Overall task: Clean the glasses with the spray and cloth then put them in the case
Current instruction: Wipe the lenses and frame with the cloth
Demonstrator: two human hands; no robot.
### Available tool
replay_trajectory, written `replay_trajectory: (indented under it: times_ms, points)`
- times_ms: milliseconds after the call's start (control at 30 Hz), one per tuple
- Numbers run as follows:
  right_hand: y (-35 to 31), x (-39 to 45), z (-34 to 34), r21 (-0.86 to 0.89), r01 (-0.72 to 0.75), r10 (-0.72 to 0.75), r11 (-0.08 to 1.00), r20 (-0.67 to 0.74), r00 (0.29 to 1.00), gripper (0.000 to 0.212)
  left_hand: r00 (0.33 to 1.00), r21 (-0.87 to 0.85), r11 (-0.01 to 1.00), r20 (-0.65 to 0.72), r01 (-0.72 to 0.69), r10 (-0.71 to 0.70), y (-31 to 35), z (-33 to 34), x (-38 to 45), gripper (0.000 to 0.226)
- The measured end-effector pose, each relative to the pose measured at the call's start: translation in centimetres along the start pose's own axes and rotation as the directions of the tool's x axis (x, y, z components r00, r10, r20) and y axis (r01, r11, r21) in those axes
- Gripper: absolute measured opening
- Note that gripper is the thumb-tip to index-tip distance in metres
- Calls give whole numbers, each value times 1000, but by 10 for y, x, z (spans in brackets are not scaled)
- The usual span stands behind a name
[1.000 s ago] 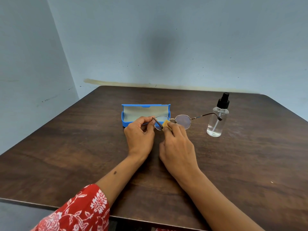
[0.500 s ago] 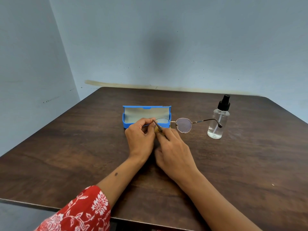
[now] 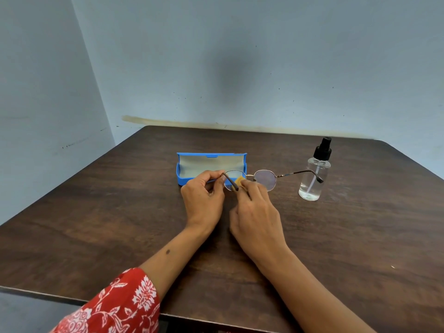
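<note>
Left to right, as I see it from the head view. Sleeve [image 3: 115, 306], red with white flowers, at lower left. Case [image 3: 187, 180], blue, lies open on the tabletop [image 3: 96, 224]. My left hand [image 3: 204, 200] has its grip clamped on the glasses [image 3: 265, 180] at the left lens rim, holding them above the tabletop, just in front of the case. My right hand [image 3: 258, 217] pinches the yellow cloth [image 3: 239, 181] against the left lens. Spray [image 3: 314, 174] stands upright at right, behind the far temple tip.
</note>
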State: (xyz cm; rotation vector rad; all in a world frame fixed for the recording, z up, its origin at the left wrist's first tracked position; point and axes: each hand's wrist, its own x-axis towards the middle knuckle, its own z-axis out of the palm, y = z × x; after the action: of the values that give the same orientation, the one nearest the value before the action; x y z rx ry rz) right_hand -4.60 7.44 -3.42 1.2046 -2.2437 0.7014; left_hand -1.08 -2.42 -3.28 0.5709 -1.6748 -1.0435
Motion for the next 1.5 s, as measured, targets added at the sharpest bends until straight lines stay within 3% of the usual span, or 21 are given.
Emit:
replay_trajectory:
  times_ms: [133, 300, 433, 600, 767, 933, 1067, 1233, 1400, 1500]
  points:
    - [-3, -2, 2, 42, 99, -100, 994, 21, 995, 49, 1000, -20, 1000, 3, 7, -7, -1, -1, -1, 12]
    - [1, 0, 0, 7, 4, -4, 1000, -1, 1000, 49, 1000, -14, 1000, 3, 0, 0, 1, -1, -1, 11]
    - [-3, -1, 3, 47, 87, -87, 995, 2, 996, 50, 1000, -23, 1000, 5, 10, -10, 0, -1, -1, 12]
    - [0, 0, -1, 19, 9, -9, 1000, -22, 1000, 49, 1000, -12, 1000, 4, 4, -4, 0, -1, 0, 10]
    - [-3, -1, 3, 52, 106, -105, 993, -14, 994, 50, 1000, -28, 1000, 12, 5, -5, 0, -1, -1, 11]
    - [0, 0, 1, -4, 15, -16, 1000, -24, 1000, 48, 1000, 4, 1000, 16, -16, 16, -1, 0, -1, 11]
    - [-3, -1, 3, 17, 106, -106, 994, -20, 994, 49, 1000, -22, 1000, 18, 2, -2, -1, -1, 0, 12]
    - [1, 2, 2, -39, 21, -23, 999, -40, 999, 48, 1000, -1, 1000, 28, -14, 14, 0, 0, -2, 10]
    - [0, 1, 3, -54, 124, -125, 991, -17, 992, 50, 999, -14, 1000, 43, -27, 28, 0, -2, -3, 14]
    - [4, 6, 0, -103, 79, -83, 992, -39, 996, 47, 997, -13, 998, 59, -55, 56, 3, -2, -4, 16]
